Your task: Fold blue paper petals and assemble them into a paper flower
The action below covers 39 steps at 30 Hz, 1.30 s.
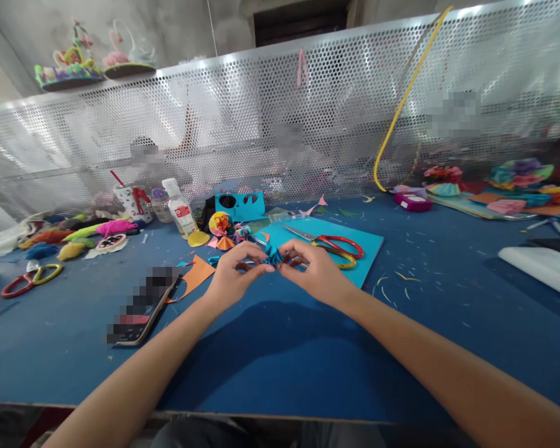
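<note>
Between both hands, above the blue tabletop (pixel 270 373), is a small folded piece of blue paper (pixel 274 256). My left hand (pixel 238 274) pinches its left side between thumb and fingers. From the right, my right hand (pixel 315 269) grips the other side in the same way. Behind my right hand, scissors (pixel 340 246) with red and yellow handles lie on a light blue sheet (pixel 366 239). Cut orange paper (pixel 196 274) lies left of my left hand. Just beyond it are a multicoloured paper ball (pixel 221 223) and a small orange folded paper piece (pixel 225 243).
A phone (pixel 147 308) lies at left, near a second pair of scissors (pixel 32 279). A glue bottle (pixel 181 208), a cup (pixel 133 202) and coloured yarn (pixel 79 233) stand farther back. A perforated metal screen (pixel 242 112) closes the far edge. A white object (pixel 541 267) lies at right.
</note>
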{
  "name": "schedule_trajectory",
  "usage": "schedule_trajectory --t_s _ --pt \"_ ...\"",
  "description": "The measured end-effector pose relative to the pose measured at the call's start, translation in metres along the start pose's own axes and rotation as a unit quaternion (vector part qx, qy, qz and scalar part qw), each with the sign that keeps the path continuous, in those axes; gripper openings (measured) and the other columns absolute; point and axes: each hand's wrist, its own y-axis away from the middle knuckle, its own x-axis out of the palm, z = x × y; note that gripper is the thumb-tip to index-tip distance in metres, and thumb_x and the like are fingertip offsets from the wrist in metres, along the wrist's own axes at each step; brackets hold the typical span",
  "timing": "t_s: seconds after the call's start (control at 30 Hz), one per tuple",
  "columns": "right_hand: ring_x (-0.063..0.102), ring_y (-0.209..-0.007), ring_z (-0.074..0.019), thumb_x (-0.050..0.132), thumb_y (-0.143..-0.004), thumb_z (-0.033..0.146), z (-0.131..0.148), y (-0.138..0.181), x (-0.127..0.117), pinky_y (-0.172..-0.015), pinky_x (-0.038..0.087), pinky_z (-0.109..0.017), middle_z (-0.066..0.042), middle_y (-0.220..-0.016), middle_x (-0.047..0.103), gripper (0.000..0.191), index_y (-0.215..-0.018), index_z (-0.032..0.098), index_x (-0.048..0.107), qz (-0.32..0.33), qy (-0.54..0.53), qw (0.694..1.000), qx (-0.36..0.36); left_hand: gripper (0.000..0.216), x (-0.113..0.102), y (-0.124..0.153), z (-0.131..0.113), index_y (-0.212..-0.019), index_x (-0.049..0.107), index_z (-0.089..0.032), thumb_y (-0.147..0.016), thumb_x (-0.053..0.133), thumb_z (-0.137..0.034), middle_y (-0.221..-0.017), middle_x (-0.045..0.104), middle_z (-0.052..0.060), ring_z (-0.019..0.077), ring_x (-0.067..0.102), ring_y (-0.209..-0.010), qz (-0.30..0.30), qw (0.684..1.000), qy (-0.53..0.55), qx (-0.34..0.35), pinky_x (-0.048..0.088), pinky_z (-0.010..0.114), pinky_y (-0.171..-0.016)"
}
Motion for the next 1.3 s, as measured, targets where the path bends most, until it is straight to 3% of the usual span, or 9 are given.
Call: schedule_trajectory --t_s 0.23,0.47,0.87,1.0,1.1,1.2,1.3 --pt "0.056 -0.068 -0.0127 0.055 -0.077 0.024 -0.0007 0.0001 -0.0009 -0.064 0.047 -0.026 -0.001 -0.078 0.058 0.009 -0.084 0.019 0.053 0.016 -0.003 1.0 0.0 0.017 0.0001 -0.001 0.0029 -0.065 0.061 -0.015 -0.067 0.068 -0.03 -0.069 0.057 0.001 0.0087 0.053 -0.053 0.04 0.994 0.093 -0.035 0.049 0.022 -0.049" --pt "0.055 -0.067 -0.0134 0.053 -0.078 0.026 0.0027 -0.0001 -0.0016 -0.063 0.047 -0.027 -0.001 -0.078 0.058 0.009 -0.083 0.019 0.053 0.018 -0.004 1.0 0.007 0.017 -0.0016 -0.0009 0.0004 -0.072 0.065 -0.016 -0.076 0.059 -0.032 -0.069 0.057 0.003 0.0105 0.055 -0.058 0.054 0.996 0.06 -0.023 0.051 0.02 -0.049" --pt "0.054 -0.063 -0.013 0.054 -0.077 0.027 0.0035 -0.0005 -0.0008 -0.059 0.046 -0.026 0.0 -0.071 0.056 0.009 -0.076 0.019 0.051 0.004 0.017 1.0 0.025 0.021 -0.0036 0.0022 0.0035 -0.088 0.067 -0.017 -0.083 0.049 -0.027 -0.089 0.06 0.007 0.0122 0.058 -0.066 0.06 0.998 -0.014 0.031 0.053 0.021 -0.051" --pt "0.052 -0.06 -0.0125 0.054 -0.078 0.03 0.0017 -0.0002 -0.0003 -0.058 0.045 -0.026 0.001 -0.067 0.054 0.012 -0.074 0.019 0.05 -0.014 0.036 0.999 0.01 0.018 -0.0011 0.0021 0.0027 -0.089 0.065 -0.019 -0.074 0.062 -0.028 -0.086 0.062 0.005 0.0132 0.059 -0.07 0.04 0.998 -0.034 0.023 0.051 0.019 -0.051" --pt "0.051 -0.059 -0.012 0.054 -0.079 0.032 0.0024 0.0004 0.0003 -0.057 0.044 -0.025 0.001 -0.065 0.054 0.016 -0.07 0.019 0.05 -0.034 0.047 0.998 -0.006 0.027 0.0017 0.0017 -0.0002 -0.09 0.059 -0.019 -0.067 0.07 -0.026 -0.074 0.061 0.001 0.0122 0.059 -0.067 -0.009 1.0 -0.007 -0.004 0.05 0.019 -0.052" --pt "0.052 -0.059 -0.0115 0.054 -0.079 0.032 0.0048 0.0011 0.0007 -0.057 0.044 -0.025 0.001 -0.065 0.056 0.017 -0.069 0.019 0.052 -0.055 0.048 0.997 -0.014 0.026 0.0023 0.0008 -0.0037 -0.08 0.052 -0.018 -0.063 0.072 -0.023 -0.075 0.06 -0.001 0.0117 0.059 -0.071 -0.085 0.996 0.029 -0.005 0.049 0.018 -0.054" --pt "0.053 -0.059 -0.0113 0.055 -0.079 0.033 0.0073 0.0016 0.0006 -0.057 0.045 -0.025 0.0 -0.066 0.058 0.018 -0.068 0.019 0.054 -0.071 0.043 0.996 -0.022 0.022 0.0011 -0.0003 -0.0049 -0.068 0.052 -0.016 -0.064 0.072 -0.024 -0.078 0.06 0.001 0.0118 0.059 -0.074 -0.103 0.995 0.005 0.014 0.048 0.017 -0.053"
